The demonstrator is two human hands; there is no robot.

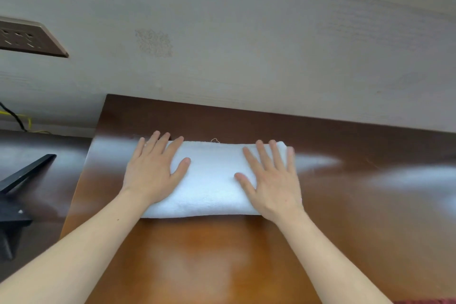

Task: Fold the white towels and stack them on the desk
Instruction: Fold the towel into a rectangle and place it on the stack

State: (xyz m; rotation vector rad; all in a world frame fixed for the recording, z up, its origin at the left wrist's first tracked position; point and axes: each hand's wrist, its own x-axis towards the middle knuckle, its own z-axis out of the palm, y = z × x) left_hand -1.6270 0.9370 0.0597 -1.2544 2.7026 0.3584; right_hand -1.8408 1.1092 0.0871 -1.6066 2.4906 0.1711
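While the folded white towel (212,177) lay flat on the glossy brown desk (222,259), toward the far side and not far from the desk's left edge, both hands rested on top of it. It formed 1 thick rectangle, long from left to right, with a small hanging loop (215,140) poking out at its far edge. The left hand (150,173) covered the towel's left end, fingers straight and spread, their tips reaching over the far left corner onto the desk. The right hand (274,180) lay the same way on the right end, palm down, fingers spread, gripping nothing. No second towel or stack was in view.

The step looked like smoothing and squaring the fold. To do it well, the palms should press evenly and sweep outward from the middle so trapped air and wrinkles leave at the ends, while the near edge is kept straight and the layers aligned; pushing harder on 1 side could skew the soft stack.

Beyond the desk rose a pale wood-grain wall panel (246,44) with a brown socket plate (27,38) at far left. Lower left stood a black stand (22,175), and yellow and black cables (22,121) ran along the wall's foot.
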